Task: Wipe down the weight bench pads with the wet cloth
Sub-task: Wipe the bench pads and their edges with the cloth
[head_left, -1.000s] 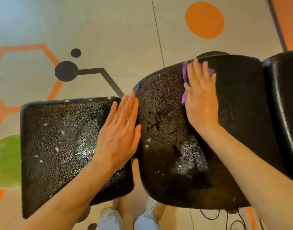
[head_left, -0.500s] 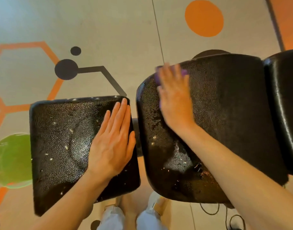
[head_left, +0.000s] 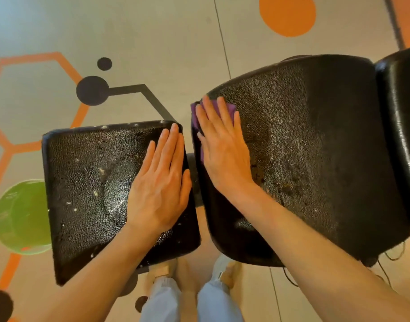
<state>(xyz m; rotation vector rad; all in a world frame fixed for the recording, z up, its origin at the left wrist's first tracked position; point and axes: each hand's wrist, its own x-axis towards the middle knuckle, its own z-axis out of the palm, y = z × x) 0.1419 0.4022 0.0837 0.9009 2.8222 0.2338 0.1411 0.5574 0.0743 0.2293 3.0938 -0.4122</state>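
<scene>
arms (head_left: 315,247): bare, sleeveless | trousers (head_left: 162,298): light blue | shoes (head_left: 222,268): pale

My left hand (head_left: 160,182) lies flat, palm down, fingers straight and together. My right hand (head_left: 225,149) is also flat, palm down, fingers extended, slightly spread. Both forearms reach forward, roughly parallel.

No legible text or labels.
</scene>
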